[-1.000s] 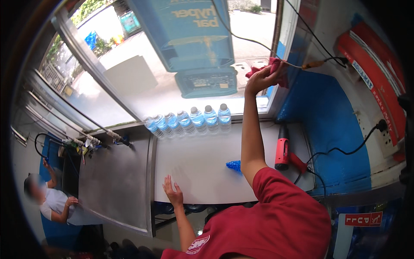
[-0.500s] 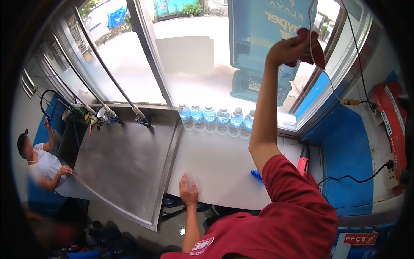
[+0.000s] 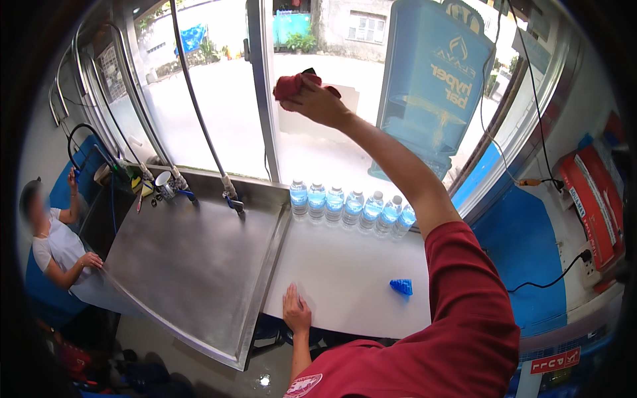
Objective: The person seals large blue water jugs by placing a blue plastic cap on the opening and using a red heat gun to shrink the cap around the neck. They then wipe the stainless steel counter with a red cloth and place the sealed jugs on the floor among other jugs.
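Observation:
My right hand (image 3: 318,106) is raised high at the window (image 3: 325,152), closed round a dark red cloth (image 3: 289,86). The cloth is bunched up over the fingers beside the upright window frame (image 3: 264,86). Down at the near edge of the white counter (image 3: 345,278), my left hand (image 3: 296,312) lies flat with nothing in it. A row of several clear water bottles (image 3: 353,207) with blue labels stands along the window side of the counter, below my right arm. A small crumpled blue item (image 3: 401,286) lies on the counter's right part; its kind is unclear.
Left of the counter is a stainless steel worktop (image 3: 186,265) with a raised rim and taps (image 3: 232,199). Another person (image 3: 63,245) stands at its far left. A blue panel (image 3: 431,86) shows at the window. Cables hang beside a red box (image 3: 594,199) on the right.
My right hand has swept left across the window with the cloth. The view has shifted, showing more of the blue item and the bottles. My left hand still rests on the counter.

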Available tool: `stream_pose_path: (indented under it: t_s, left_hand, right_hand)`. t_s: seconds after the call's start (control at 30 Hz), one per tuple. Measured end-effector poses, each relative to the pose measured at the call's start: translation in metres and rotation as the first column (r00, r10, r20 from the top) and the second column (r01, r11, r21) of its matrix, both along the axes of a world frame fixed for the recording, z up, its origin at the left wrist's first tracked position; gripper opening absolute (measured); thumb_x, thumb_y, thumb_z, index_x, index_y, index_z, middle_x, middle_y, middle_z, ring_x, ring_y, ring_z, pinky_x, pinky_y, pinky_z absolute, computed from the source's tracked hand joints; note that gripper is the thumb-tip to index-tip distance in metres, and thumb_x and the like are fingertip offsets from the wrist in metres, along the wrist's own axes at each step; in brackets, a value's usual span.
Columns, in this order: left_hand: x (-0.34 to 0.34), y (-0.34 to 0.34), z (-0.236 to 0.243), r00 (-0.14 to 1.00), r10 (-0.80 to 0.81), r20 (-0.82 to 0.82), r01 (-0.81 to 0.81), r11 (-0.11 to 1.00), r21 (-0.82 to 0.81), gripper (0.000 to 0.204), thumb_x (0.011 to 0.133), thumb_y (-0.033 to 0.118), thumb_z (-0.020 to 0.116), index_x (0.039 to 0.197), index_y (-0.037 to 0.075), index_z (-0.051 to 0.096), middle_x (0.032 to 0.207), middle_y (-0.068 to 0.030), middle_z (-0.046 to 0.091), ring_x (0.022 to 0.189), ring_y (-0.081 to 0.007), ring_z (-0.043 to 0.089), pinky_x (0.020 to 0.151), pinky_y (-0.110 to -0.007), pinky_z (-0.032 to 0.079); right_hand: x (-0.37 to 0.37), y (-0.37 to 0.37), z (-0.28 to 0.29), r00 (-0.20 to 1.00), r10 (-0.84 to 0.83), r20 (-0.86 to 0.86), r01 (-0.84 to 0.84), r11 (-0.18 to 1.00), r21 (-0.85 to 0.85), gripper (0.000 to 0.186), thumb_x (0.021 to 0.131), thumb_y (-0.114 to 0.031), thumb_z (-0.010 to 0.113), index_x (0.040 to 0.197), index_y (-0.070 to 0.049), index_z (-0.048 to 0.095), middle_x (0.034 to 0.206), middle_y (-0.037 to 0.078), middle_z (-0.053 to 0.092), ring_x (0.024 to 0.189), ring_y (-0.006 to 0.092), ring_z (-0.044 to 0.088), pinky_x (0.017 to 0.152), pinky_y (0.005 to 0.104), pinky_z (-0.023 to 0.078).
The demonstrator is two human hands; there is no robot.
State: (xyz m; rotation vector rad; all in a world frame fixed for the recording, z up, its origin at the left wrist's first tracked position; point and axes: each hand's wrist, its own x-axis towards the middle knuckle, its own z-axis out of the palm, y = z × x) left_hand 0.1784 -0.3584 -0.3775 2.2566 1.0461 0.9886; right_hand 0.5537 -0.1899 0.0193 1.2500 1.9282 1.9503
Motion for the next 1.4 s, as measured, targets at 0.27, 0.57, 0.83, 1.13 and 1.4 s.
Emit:
stream_pose_path:
  t_s: [0.27, 0.57, 0.83, 1.13, 1.4]
  left_hand:
    - [0.004, 0.002, 0.000, 1.000, 0.016, 0.007, -0.016, 0.999, -0.029, 0.041, 0.089, 0.007, 0.055, 0.129, 0.002, 0.057, 0.134, -0.0156, 0.058, 0.126, -0.0302, 0.053, 0.109, -0.043, 0.038]
    - [0.003, 0.003, -0.003, 1.000, -0.005, -0.012, 0.005, 1.000, -0.014, 0.041, 0.089, 0.009, 0.056, 0.130, 0.002, 0.057, 0.133, -0.0145, 0.058, 0.126, -0.0295, 0.053, 0.109, -0.043, 0.038]
    - [0.001, 0.002, -0.004, 1.000, -0.001, -0.003, 0.001, 1.000, 0.001, 0.042, 0.090, 0.010, 0.055, 0.131, 0.002, 0.056, 0.133, -0.0146, 0.059, 0.126, -0.0291, 0.054, 0.109, -0.043, 0.038]
    - [0.002, 0.001, -0.004, 1.000, 0.019, -0.015, -0.019, 1.000, 0.001, 0.042, 0.088, 0.008, 0.055, 0.130, 0.002, 0.057, 0.134, -0.0135, 0.058, 0.126, -0.0293, 0.054, 0.110, -0.042, 0.038]
    - [0.004, -0.001, 0.000, 1.000, -0.006, -0.015, 0.006, 1.000, -0.006, 0.044, 0.086, 0.004, 0.053, 0.130, 0.002, 0.057, 0.135, -0.0137, 0.058, 0.127, -0.0295, 0.053, 0.110, -0.043, 0.038]
  right_hand:
    - [0.029, -0.041, 0.283, 0.948, 0.292, -0.125, -0.124, 0.703, 0.700, 0.037, 0.089, -0.012, 0.051, 0.125, -0.007, 0.051, 0.129, 0.013, 0.052, 0.121, 0.0298, 0.048, 0.104, 0.0518, 0.028]
    - [-0.027, -0.004, 0.082, 0.984, -0.134, -0.120, 0.144, 0.986, 0.086, 0.030, 0.084, -0.023, 0.060, 0.113, -0.015, 0.061, 0.119, 0.002, 0.058, 0.124, 0.0240, 0.049, 0.096, 0.0468, 0.038]
    - [0.013, -0.006, 0.007, 0.937, 0.038, -0.346, -0.068, 0.995, -0.076, 0.069, 0.077, -0.037, 0.070, 0.139, -0.013, 0.048, 0.133, 0.005, 0.055, 0.125, 0.0223, 0.049, 0.118, 0.0520, 0.023]
    - [0.019, -0.017, 0.311, 0.942, 0.302, 0.149, -0.303, 0.565, 0.767, 0.045, 0.075, -0.038, 0.062, 0.099, 0.000, 0.058, 0.104, 0.018, 0.058, 0.116, 0.0360, 0.049, 0.101, 0.0548, 0.032]
    - [0.033, -0.098, 0.036, 0.979, -0.092, -0.183, 0.083, 0.995, -0.054, 0.063, 0.081, -0.018, 0.067, 0.141, -0.021, 0.048, 0.134, -0.001, 0.054, 0.127, 0.0186, 0.049, 0.118, 0.0450, 0.029]
